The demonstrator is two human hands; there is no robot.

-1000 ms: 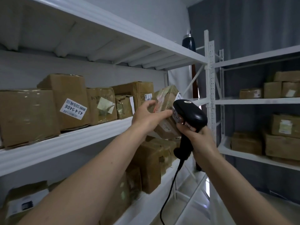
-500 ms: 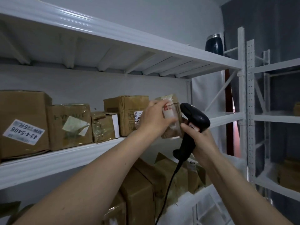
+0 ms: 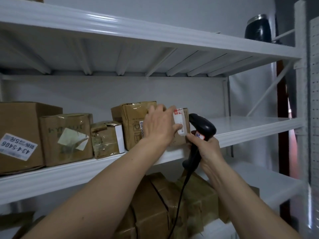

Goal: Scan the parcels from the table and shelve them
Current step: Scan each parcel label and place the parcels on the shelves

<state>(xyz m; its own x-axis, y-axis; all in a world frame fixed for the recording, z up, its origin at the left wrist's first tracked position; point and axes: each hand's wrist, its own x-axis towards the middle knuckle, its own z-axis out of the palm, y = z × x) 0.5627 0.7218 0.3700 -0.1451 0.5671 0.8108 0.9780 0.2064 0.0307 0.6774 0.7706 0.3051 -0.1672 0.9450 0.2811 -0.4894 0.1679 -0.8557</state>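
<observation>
Right now the small brown cardboard parcel with a white label [image 3: 180, 125] sits on the white metal shelf [image 3: 241, 130], just beside a taller taped carton [image 3: 131, 123]. The left hand [image 3: 158, 125] grips its near face, nearer to it than the right hand [image 3: 205, 147], which clasps the black corded handheld scanner [image 3: 200, 128] at the parcel's right edge.

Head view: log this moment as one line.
left hand grips parcel | parcel on middle shelf, beside boxes | right hand holds scanner

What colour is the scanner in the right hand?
Black, with a white tag marked in red; the scanner shows only in the head view.
</observation>
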